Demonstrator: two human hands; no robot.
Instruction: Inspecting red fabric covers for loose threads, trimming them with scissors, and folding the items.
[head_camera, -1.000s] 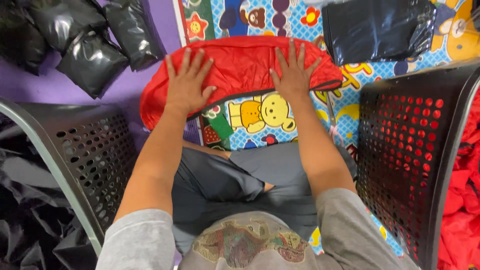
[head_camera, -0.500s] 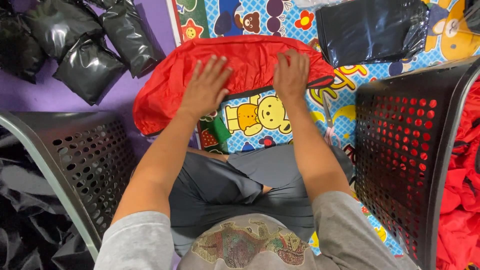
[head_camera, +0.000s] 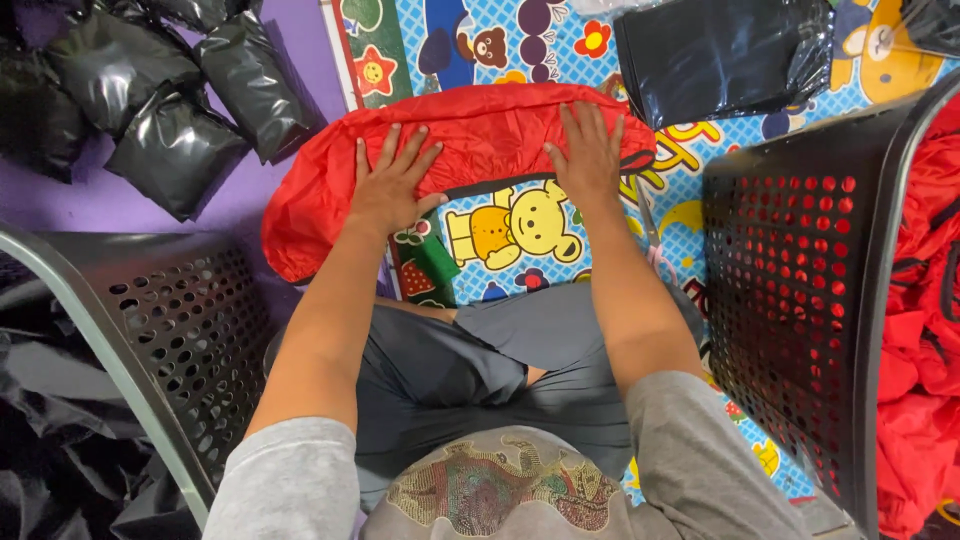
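A red fabric piece (head_camera: 470, 135) lies folded into a long curved band on a colourful cartoon play mat (head_camera: 520, 230). My left hand (head_camera: 388, 185) rests flat on the band's left part, fingers spread. My right hand (head_camera: 590, 150) presses flat on its right part, near a black trim edge. Neither hand grips anything. The fabric's left end (head_camera: 300, 220) bulges down over the mat's edge onto the purple floor.
Black perforated baskets stand at left (head_camera: 150, 330) and right (head_camera: 800, 290); the right one holds red fabric (head_camera: 925, 300), the left one black bags. Filled black plastic packets (head_camera: 170, 90) lie upper left. A flat stack of black bags (head_camera: 720, 55) lies upper right. Scissors (head_camera: 655, 245) lie beside my right forearm.
The red fabric has been folded narrower. Both hands moved a little and still press flat on it, the left one now lower on the left part.
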